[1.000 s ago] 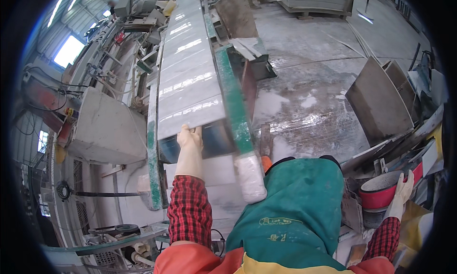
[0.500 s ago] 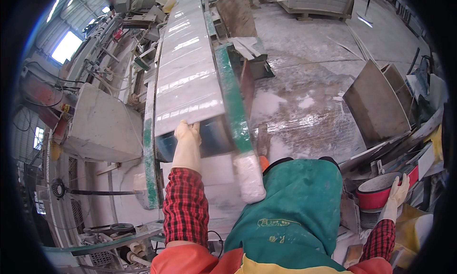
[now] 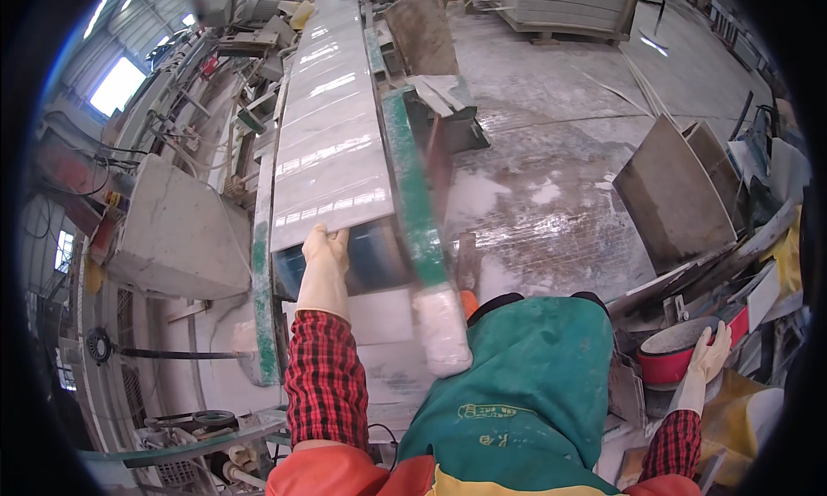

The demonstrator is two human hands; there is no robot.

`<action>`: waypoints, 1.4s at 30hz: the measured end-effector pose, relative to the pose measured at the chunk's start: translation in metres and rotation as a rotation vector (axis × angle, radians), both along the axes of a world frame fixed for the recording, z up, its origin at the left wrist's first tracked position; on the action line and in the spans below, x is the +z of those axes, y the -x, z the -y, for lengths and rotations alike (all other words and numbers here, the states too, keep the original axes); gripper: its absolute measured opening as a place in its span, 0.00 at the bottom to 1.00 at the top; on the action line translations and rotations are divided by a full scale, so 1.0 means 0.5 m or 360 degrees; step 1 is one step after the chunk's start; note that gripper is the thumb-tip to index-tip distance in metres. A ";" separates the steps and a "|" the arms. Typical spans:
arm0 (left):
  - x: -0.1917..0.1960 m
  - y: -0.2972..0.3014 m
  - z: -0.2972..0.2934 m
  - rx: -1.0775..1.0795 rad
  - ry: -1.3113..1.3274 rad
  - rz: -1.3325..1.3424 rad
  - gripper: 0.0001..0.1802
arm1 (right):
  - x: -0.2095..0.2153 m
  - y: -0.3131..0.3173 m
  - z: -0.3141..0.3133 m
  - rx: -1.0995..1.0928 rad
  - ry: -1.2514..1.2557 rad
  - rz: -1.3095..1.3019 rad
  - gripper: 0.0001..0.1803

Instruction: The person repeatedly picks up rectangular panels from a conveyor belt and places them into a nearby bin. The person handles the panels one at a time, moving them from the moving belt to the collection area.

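Note:
Pale glossy stone slabs (image 3: 332, 143) lie in a row on a long conveyor (image 3: 403, 186) with green side rails. My left hand (image 3: 326, 253), in a cream rubber glove, grips the near edge of the closest slab. Its fingertips are at the edge and partly hidden by the hand. Below that edge a dark, shiny roller surface (image 3: 375, 253) shows. Far to the right, my right hand (image 3: 711, 358), gloved alike, rests with fingers stretched out against the rim of a round red tub (image 3: 663, 367). Nothing is visibly held in it.
A white-wrapped rail end (image 3: 444, 332) stands beside my green apron (image 3: 517, 375). To the left is a large stone block (image 3: 181, 229). Brown boards (image 3: 672, 190) lean at right above scrap pieces. A slab stack (image 3: 564, 9) stands at the back, on a wet floor (image 3: 551, 229).
The whole view has shifted slightly, so most things sit a little further left. My left hand stays at the slab's near edge and my right hand stays at the red tub.

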State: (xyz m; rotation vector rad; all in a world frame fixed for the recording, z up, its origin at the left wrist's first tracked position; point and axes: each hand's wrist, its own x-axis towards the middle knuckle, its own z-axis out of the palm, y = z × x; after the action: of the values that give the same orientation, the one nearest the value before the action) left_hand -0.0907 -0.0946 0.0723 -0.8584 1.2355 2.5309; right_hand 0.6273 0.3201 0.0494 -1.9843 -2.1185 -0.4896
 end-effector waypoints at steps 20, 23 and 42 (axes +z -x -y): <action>-0.165 0.120 0.216 -0.1127 0.0607 -0.0453 0.21 | 0.032 0.045 0.028 0.0043 0.0029 -0.0254 0.27; -0.176 0.117 0.212 -0.0996 0.0226 -0.0435 0.18 | 0.095 0.025 -0.008 0.0004 0.0070 -0.0439 0.28; -0.049 -0.235 -0.213 -0.1300 0.2369 -0.2243 0.32 | 0.091 -0.009 -0.158 -0.0157 -0.0113 0.0125 0.30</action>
State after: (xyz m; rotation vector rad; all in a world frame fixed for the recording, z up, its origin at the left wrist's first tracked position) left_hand 0.0269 0.0118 0.0480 1.4485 2.8443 0.8879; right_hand 0.6319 0.3989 0.0947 -2.0694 -2.0240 -0.6605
